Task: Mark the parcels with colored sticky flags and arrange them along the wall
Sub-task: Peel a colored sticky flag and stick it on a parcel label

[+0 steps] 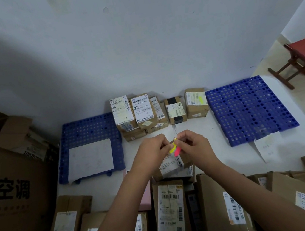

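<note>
Pinching a small set of sticky flags [174, 147] between them, both hands meet in mid-air straight ahead of the person. The left hand [153, 148] has its fingers curled in on the yellow end of the flags, and the right hand [193, 142] has thumb and fingertips closed on the upper edge, where a pink flag hangs down. From the way the two grips oppose each other, I judge that one flag is being peeled off the set, though which hand holds the backing is too small to tell.

What the next move turns on is the small parcel [171, 164] lying directly under the grip, a little nearer the person, with its white label facing up. Its long side seems to run from the left hand's side toward the right hand's side, slightly skewed. The flags hang with their long axis pointing down at that label, so a short drop would bring a flag to the top face. The right hand, with the pink flag below its fingers, looks the better placed to do this.

Beyond the grip, away from the person, a row of boxes [158, 110] already stands against the wall [138, 48]; at least one at the right end shows a yellow flag. Nearer than the grip, unsorted parcels [171, 210] crowd the foreground.
</note>
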`<state>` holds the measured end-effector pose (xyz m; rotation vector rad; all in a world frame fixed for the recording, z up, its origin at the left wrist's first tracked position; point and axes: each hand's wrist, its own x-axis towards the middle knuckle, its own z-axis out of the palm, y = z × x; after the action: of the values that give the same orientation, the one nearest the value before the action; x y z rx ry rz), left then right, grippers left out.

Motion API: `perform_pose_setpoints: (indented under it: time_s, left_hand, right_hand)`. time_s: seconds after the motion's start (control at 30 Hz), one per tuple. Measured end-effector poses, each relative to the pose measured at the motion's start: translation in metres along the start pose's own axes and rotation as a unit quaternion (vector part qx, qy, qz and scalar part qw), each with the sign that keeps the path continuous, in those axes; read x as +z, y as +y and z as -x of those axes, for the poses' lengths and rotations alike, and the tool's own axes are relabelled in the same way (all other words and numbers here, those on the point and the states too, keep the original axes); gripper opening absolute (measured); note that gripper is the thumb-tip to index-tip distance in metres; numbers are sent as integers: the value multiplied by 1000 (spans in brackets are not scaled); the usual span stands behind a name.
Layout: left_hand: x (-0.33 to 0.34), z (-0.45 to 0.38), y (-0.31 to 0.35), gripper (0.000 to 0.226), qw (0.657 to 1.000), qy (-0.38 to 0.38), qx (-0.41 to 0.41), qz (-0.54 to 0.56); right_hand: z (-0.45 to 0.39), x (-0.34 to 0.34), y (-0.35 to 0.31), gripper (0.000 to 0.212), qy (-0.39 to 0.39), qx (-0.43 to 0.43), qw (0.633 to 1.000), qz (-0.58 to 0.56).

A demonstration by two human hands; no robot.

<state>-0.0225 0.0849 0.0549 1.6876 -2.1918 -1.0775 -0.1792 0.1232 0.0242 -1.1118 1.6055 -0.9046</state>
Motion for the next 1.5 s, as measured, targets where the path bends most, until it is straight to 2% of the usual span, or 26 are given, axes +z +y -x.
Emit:
perform_pose_setpoints:
  time_s: [0.1,0.17,0.2,0.27,0.3,0.37,0.57,0.73,0.8,0.87,0.93,1.07,1.13,1.23,1.37,1.5]
  left_hand:
    - [0,-2,3,13,999,13,30,-30]
    - [2,-2,3,13,998,5,-13,62]
    - [2,-1,3,12,987,-10,-55,153]
    - [4,0,3,7,932,-38,-133,335]
    - [5,0,3,3,907,-41,-156,388]
    - [5,-1,1,3,885,-38,-180,428]
    - [1,1,-4,6,902,-49,-190,386]
    - [-1,2,-5,8,951,-13,-159,266]
    - [-2,2,-5,9,958,-15,-153,240]
    - [-5,1,-6,9,956,-27,-156,245]
    - [-9,1,-9,8,940,-27,-172,293]
    - [-19,6,-21,5,918,17,-184,350]
    - [-22,12,-29,8,915,21,-190,356]
    - [-19,25,-35,9,927,17,-197,318]
    - [6,38,-31,9,939,2,-203,277]
    - [25,38,-27,13,949,11,-204,241]
  right_hand:
    - [0,-1,-3,5,12,-17,1000,23]
    - [0,-2,-6,5,18,-30,999,39]
    - [-1,-3,-7,5,22,-38,998,43]
    - [0,-3,-8,5,22,-54,997,50]
    - [0,-3,-8,5,19,-60,997,52]
    - [1,-4,-7,5,13,-62,997,50]
    - [1,-2,-4,11,9,-103,989,103]
    - [-2,-3,-2,14,-36,-172,957,231]
    - [-2,-4,-3,18,-46,-182,949,255]
    - [-2,-4,-4,21,-53,-185,945,263]
    - [-1,-5,-5,24,-57,-190,943,267]
    - [-3,-11,-3,27,-28,-172,952,251]
    - [-4,-14,-1,23,11,-133,969,206]
    - [-4,-18,3,18,46,-81,988,125]
    - [0,-18,5,19,-3,-34,994,105]
    - [3,-18,14,26,-65,-79,981,165]
